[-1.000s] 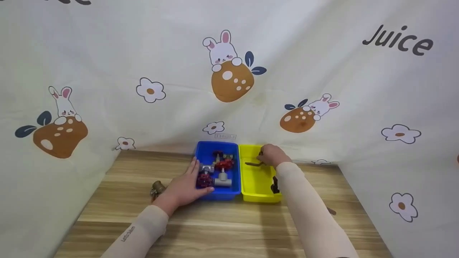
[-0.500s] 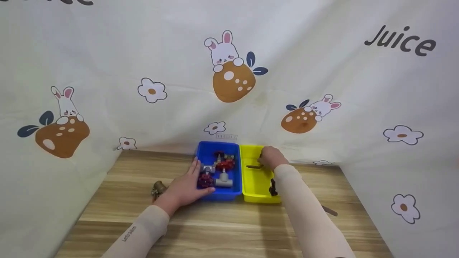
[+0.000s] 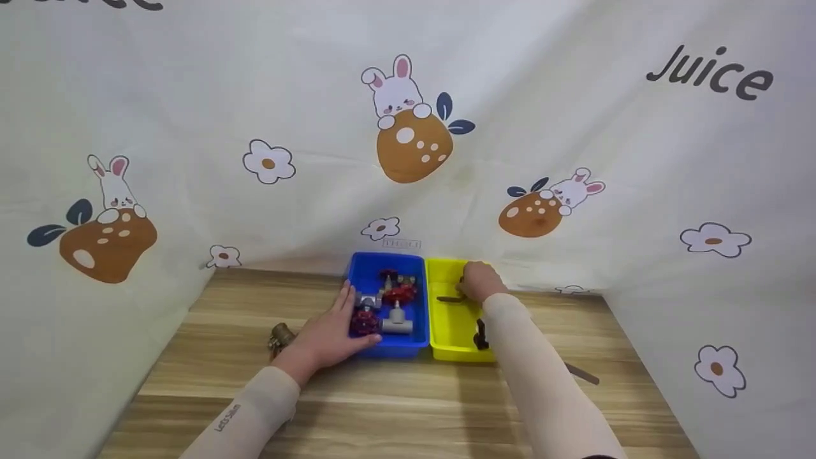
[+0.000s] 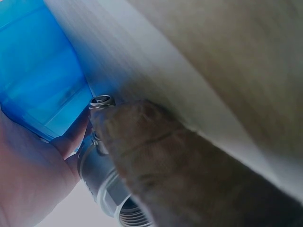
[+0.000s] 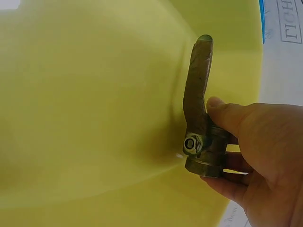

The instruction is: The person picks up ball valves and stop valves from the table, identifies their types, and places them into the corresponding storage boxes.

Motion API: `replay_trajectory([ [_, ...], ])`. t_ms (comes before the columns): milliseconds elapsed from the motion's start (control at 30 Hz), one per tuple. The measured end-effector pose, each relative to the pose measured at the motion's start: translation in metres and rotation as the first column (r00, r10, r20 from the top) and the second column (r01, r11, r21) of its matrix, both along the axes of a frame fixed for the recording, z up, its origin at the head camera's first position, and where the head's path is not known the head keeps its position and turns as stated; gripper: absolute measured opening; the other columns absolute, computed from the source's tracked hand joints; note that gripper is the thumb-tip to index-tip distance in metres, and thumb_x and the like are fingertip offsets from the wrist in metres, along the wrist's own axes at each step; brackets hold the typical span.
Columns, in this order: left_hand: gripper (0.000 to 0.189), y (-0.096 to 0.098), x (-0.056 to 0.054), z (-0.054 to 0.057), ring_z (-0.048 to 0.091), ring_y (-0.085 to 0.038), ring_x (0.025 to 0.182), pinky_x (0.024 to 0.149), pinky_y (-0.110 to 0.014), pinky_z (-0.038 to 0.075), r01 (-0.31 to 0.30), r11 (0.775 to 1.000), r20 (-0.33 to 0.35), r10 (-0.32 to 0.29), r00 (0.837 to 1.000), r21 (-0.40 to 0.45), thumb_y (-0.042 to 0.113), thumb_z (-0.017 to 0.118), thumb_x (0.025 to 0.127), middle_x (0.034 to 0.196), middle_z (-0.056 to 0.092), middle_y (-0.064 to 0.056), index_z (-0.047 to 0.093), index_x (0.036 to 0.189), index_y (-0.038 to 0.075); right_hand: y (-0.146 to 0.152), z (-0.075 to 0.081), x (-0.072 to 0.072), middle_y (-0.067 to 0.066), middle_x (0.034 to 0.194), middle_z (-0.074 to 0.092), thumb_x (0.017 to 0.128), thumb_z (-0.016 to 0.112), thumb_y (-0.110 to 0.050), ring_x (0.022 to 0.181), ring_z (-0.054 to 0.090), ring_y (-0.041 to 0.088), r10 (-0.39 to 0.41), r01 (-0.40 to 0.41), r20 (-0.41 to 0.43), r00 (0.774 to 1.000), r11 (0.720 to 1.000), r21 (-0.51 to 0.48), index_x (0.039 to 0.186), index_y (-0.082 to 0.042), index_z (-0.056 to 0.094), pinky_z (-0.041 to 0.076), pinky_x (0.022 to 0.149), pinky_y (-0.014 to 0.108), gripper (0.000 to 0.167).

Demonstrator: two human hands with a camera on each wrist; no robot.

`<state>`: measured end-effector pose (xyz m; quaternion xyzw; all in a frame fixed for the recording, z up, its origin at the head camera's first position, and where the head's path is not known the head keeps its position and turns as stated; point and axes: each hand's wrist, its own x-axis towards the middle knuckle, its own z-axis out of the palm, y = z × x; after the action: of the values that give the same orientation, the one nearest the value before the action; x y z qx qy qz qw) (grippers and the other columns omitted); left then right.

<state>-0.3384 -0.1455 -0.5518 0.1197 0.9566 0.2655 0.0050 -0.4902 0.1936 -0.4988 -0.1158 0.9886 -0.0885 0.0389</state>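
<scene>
My right hand (image 3: 479, 280) is over the far right part of the yellow bin (image 3: 462, 354). It grips a ball valve (image 5: 206, 153) by its metal body, fingers on one side and thumb on the other; the long brown lever points away from the hand. Against the left wall of the blue bin (image 3: 405, 350) lies my left hand (image 3: 325, 338), its fingers straight and its thumb along the front rim. Beside the left wrist, a second ball valve (image 3: 280, 338) rests on the table; the left wrist view shows its threaded metal body (image 4: 106, 184) and brown lever close up.
Inside the blue bin are several valves, some with red handwheels (image 3: 400, 294), and a grey tee-shaped piece (image 3: 396, 325). A dark piece (image 3: 480, 335) sits in the yellow bin's near right part. Behind my right forearm a brown strip (image 3: 583, 374) shows on the table. Printed cloth surrounds the table.
My right hand, gripping the ball valve, has lowered slightly within the yellow bin, and the forearm has shifted left, showing more of the brown strip. My left hand stays against the blue bin.
</scene>
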Motion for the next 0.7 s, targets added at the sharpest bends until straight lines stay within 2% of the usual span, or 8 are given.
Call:
replay_trajectory([
  [100,0.125,0.0001,-0.0002,-0.0007,0.048,-0.057,0.148,0.116,-0.077,0.04,-0.002,1.0,-0.002,0.002,1.0,0.001,0.082,0.065,0.095,0.185,0.001,-0.014,0.011,0.177,0.004,-0.0004,-0.0026,-0.0019,0.004,0.07,0.051,0.105,0.075,-0.012,0.068,0.048,0.023,0.0,0.0,-0.001,1.0,1.0,0.002,0.082,-0.005,0.067,0.045,0.069,0.039,0.025],
  [300,0.131,-0.0001,-0.0002,-0.0008,0.049,-0.056,0.148,0.116,-0.077,0.041,0.0,1.0,-0.007,0.0,1.0,-0.005,0.091,0.059,0.091,0.185,0.0,-0.013,0.011,0.177,0.005,-0.002,-0.0065,-0.0063,0.006,0.076,0.06,0.106,0.074,-0.011,0.072,0.056,0.024,-0.029,0.029,0.03,0.999,0.999,-0.012,0.088,-0.005,0.072,0.05,0.072,0.035,0.018],
  [533,0.13,-0.001,0.0005,0.0014,0.051,-0.057,0.145,0.115,-0.075,0.043,0.005,1.0,-0.013,-0.005,1.0,-0.005,0.09,0.06,0.092,0.185,0.0,-0.015,0.012,0.177,0.004,-0.0033,-0.0035,-0.0066,0.008,0.083,0.063,0.105,0.074,-0.011,0.078,0.059,0.026,-0.031,0.03,0.032,0.999,1.0,0.008,0.095,-0.004,0.073,0.051,0.075,0.037,0.012],
  [700,0.126,-0.0001,-0.0001,0.0013,0.048,-0.057,0.148,0.116,-0.076,0.041,0.003,1.0,-0.009,-0.003,1.0,0.0,0.085,0.064,0.094,0.185,0.002,-0.016,0.013,0.177,0.003,-0.0019,-0.0046,-0.0076,0.009,0.085,0.064,0.102,0.077,-0.007,0.08,0.06,0.027,-0.041,0.042,0.046,0.998,0.999,-0.029,0.098,-0.003,0.073,0.052,0.077,0.037,0.006],
])
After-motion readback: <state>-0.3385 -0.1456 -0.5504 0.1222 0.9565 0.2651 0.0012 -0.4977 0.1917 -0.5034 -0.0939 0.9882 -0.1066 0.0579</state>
